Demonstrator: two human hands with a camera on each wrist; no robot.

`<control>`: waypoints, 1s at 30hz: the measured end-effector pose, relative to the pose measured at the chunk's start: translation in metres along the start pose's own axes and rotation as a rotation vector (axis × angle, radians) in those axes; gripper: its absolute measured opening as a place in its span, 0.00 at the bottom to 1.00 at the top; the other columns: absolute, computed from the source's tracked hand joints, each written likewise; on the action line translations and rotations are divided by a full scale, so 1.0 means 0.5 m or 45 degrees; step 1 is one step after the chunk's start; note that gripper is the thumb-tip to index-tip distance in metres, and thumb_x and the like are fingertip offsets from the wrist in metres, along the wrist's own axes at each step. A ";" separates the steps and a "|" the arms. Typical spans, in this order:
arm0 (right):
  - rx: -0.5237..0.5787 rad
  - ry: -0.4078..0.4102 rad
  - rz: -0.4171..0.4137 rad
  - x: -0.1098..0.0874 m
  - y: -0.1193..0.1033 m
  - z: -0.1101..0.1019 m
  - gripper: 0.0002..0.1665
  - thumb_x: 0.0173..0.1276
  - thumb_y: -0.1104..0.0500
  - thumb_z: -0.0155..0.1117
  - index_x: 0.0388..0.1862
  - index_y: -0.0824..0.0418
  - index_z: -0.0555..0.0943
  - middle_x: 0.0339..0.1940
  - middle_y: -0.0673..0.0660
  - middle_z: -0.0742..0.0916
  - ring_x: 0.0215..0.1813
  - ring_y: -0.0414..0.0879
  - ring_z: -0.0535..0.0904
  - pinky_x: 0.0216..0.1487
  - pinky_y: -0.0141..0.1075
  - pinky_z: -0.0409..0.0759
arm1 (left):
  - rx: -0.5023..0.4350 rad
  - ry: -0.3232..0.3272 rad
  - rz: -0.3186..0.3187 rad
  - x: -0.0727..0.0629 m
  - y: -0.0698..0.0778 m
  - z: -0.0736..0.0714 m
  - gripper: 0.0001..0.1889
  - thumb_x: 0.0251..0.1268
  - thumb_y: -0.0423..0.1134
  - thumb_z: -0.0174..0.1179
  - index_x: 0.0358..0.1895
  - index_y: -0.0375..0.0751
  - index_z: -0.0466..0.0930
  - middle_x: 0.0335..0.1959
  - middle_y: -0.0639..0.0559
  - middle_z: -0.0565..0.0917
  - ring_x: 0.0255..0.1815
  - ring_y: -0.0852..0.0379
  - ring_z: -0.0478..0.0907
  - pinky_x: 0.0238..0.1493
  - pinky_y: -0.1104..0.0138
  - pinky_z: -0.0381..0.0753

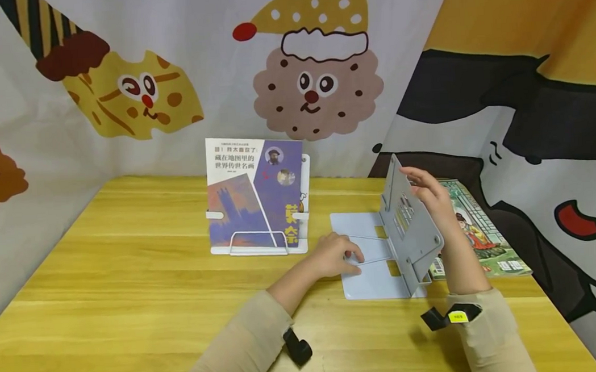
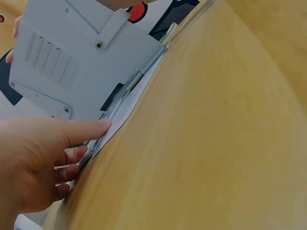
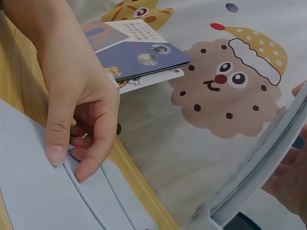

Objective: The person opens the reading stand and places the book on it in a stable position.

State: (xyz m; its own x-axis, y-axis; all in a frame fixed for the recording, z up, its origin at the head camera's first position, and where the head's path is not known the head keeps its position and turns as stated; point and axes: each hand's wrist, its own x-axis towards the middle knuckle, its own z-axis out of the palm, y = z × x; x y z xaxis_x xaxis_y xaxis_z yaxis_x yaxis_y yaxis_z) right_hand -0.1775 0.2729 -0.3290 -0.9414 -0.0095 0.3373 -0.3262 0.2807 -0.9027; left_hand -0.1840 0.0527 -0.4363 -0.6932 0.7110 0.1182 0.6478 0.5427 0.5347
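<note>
On the wooden tabletop (image 1: 131, 310), a grey folding bookstand (image 1: 375, 283) is apparently being adjusted; next, a steady back panel (image 1: 414, 231) is probably being called for in moving its wire page holder (image 1: 376, 260). The panel's edge is being held in the right grip (image 1: 437, 203); the holder is being pinched in the left grip (image 1: 335, 255).

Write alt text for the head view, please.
A person's left hand pinches a wire on a gray stand; the right hand grips its raised panel. A book rests on a white stand at left; another book lies on the wooden table at right.
</note>
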 end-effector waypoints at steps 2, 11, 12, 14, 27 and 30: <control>0.003 0.005 -0.001 0.000 -0.001 0.001 0.23 0.71 0.60 0.46 0.63 0.55 0.76 0.53 0.45 0.79 0.50 0.44 0.73 0.42 0.30 0.73 | -0.019 0.002 -0.013 0.000 0.002 0.000 0.07 0.52 0.46 0.72 0.36 0.56 0.88 0.25 0.64 0.75 0.32 0.66 0.68 0.39 0.70 0.64; 0.063 0.030 -0.014 -0.004 -0.008 0.006 0.23 0.71 0.62 0.46 0.61 0.56 0.77 0.52 0.45 0.80 0.50 0.45 0.74 0.41 0.29 0.74 | -0.072 0.020 -0.052 0.000 0.004 -0.004 0.02 0.53 0.41 0.71 0.28 0.51 0.88 0.22 0.68 0.78 0.32 0.68 0.69 0.42 0.71 0.63; 0.065 0.027 -0.013 -0.004 -0.009 0.007 0.23 0.71 0.62 0.46 0.62 0.56 0.77 0.53 0.45 0.80 0.50 0.45 0.74 0.41 0.29 0.74 | -0.070 0.018 -0.056 0.000 0.005 -0.005 0.01 0.53 0.41 0.71 0.28 0.51 0.88 0.22 0.68 0.78 0.32 0.68 0.68 0.42 0.71 0.63; 0.068 0.026 -0.010 -0.006 -0.010 0.008 0.23 0.71 0.62 0.45 0.62 0.56 0.77 0.53 0.46 0.80 0.51 0.45 0.73 0.42 0.29 0.74 | -0.061 0.011 -0.061 0.000 0.005 -0.006 0.01 0.53 0.41 0.70 0.27 0.51 0.88 0.22 0.69 0.78 0.33 0.67 0.68 0.42 0.71 0.63; 0.136 0.041 -0.001 -0.007 -0.009 0.013 0.23 0.71 0.63 0.46 0.60 0.53 0.78 0.52 0.46 0.81 0.50 0.45 0.74 0.41 0.30 0.74 | -0.194 -0.009 0.122 -0.001 -0.024 -0.004 0.03 0.61 0.37 0.66 0.30 0.45 0.86 0.26 0.63 0.80 0.32 0.67 0.72 0.40 0.74 0.69; 0.151 0.047 -0.005 -0.007 -0.010 0.015 0.23 0.70 0.63 0.45 0.59 0.51 0.80 0.51 0.45 0.81 0.49 0.44 0.75 0.41 0.30 0.74 | -0.332 -0.027 0.182 -0.001 -0.036 -0.002 0.02 0.62 0.33 0.64 0.31 0.41 0.85 0.28 0.59 0.81 0.30 0.69 0.74 0.38 0.76 0.72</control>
State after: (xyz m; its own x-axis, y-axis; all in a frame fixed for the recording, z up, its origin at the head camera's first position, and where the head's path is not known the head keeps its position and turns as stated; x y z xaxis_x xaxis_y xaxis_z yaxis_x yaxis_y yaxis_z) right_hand -0.1732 0.2643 -0.3279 -0.9371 0.0259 0.3482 -0.3395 0.1651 -0.9260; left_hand -0.1959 0.0422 -0.4452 -0.5925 0.7824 0.1917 0.6332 0.3053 0.7113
